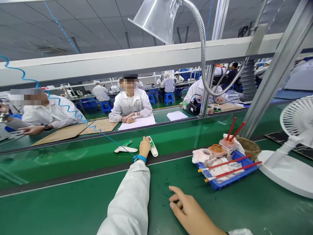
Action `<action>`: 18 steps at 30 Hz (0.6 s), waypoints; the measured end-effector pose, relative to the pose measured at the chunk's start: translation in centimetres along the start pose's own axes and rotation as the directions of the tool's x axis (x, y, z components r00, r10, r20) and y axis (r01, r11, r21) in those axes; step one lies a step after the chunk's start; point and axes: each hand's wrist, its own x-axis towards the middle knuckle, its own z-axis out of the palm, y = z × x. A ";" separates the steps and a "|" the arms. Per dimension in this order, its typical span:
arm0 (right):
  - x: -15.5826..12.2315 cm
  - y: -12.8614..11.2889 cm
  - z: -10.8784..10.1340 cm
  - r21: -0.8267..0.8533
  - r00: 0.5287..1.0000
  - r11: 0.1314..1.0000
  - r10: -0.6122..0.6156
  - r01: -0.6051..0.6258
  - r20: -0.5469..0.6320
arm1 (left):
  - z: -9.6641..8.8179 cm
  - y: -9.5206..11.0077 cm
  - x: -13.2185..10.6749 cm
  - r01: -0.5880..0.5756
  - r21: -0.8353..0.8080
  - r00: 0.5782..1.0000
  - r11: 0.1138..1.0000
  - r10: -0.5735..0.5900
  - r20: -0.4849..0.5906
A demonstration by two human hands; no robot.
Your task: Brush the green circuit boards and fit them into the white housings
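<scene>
Fingers of the left hand (144, 147) were curled downward, tips at the worktop between two parts. Could not tell from this view whether they gripped anything. Fingers of the right hand (188, 209) were loosely spread and empty, well back over the green worktop (61, 209), near the bottom of frame.

Left forearm was in a white sleeve (129, 199), with a blue wrist strap (140, 158) and a coiled blue cord (97, 130) running off toward far left.

Key relation: the right-side white plastic housing (153, 147) lay just right of the left hand, green board showing on it, long axis running away from the person and slanting left at the far end. The left-side white housing (124, 149) lay just left of that hand, roughly crosswise, with a green circuit board (127, 143) at its far edge. Left hand was much nearer both parts than the right.

To the right, a blue tray (227, 173) held white cloth, red-handled brushes (230, 162) and small orange-rimmed containers (217, 150). Beyond it sat a woven basket (248, 147) and a white desk fan (295, 130).

Farther off, across the line, a co-worker (130, 101) sat with forearms on white paper (137, 122), beside brown cardboard sheets (73, 132). Overhead hung a clear hood (154, 19) on a flexible metal hose (202, 49).
</scene>
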 end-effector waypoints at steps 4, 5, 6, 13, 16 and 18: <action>0.8 0.4 -0.5 -0.075 0.999 0.997 -0.012 0.015 0.041 | -1.3 -1.5 2.0 -0.014 0.180 0.999 0.984 0.020 -0.031; 1.0 0.4 -0.7 -0.081 1.000 0.997 -0.009 0.011 0.030 | -1.9 -1.8 2.3 -0.008 0.210 0.998 0.978 0.020 -0.054; 1.1 0.4 -0.8 -0.086 1.000 0.996 -0.002 0.004 0.019 | -2.7 -2.1 2.6 0.004 0.236 0.996 0.972 0.018 -0.089; 0.6 -0.6 -1.3 -0.154 0.998 0.988 0.005 0.005 0.069 | -10.6 -6.1 2.1 0.275 0.224 0.839 0.935 -0.119 -0.531; 0.5 -0.4 -1.0 -0.184 0.998 0.982 -0.042 0.048 0.040 | -12.9 -8.0 1.5 0.339 0.092 0.786 0.936 -0.229 -0.574; 0.6 0.0 -0.8 -0.191 0.997 0.979 -0.073 0.076 0.019 | -13.6 -8.7 1.2 0.323 -0.011 0.776 0.946 -0.272 -0.569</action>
